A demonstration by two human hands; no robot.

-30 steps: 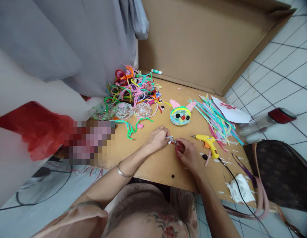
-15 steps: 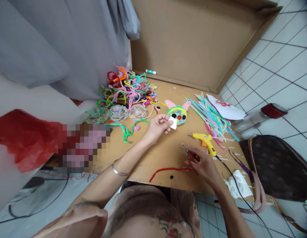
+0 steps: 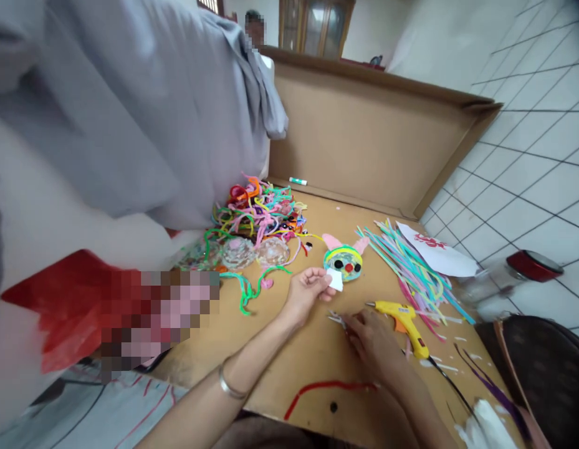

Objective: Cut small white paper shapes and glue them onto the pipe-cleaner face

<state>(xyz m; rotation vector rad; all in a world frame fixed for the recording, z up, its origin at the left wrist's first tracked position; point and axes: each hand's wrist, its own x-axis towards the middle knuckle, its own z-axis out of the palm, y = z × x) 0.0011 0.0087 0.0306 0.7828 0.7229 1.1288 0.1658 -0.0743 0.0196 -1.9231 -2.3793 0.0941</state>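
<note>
My left hand [image 3: 308,292] pinches a small white piece of paper [image 3: 336,280] between thumb and fingertips. Just behind the paper lies a round animal face [image 3: 343,252] with pink ears, a yellow and green band, black dots for eyes and a red nose. My right hand [image 3: 371,337] is low over the table, its fingers curled on a pair of scissors [image 3: 336,318]; the metal tips stick out towards the left, while the handles are mostly hidden. Beside that hand rests a yellow glue gun [image 3: 401,315]. A red pipe cleaner [image 3: 317,388] lies near the front edge.
Tangled colourful pipe-cleaner pieces [image 3: 265,212] heap at the back left. Straight pipe cleaners [image 3: 411,268] lie on the right, near a bottle [image 3: 508,274] and a brown bag [image 3: 541,374]. A cardboard wall [image 3: 364,143] stands behind. A black button [image 3: 334,407] sits in front.
The view has tilted up, so a person's head shows beyond the cardboard. My right hand has moved the scissors away from the red pipe cleaner, closer to my left hand, which still pinches the paper.
</note>
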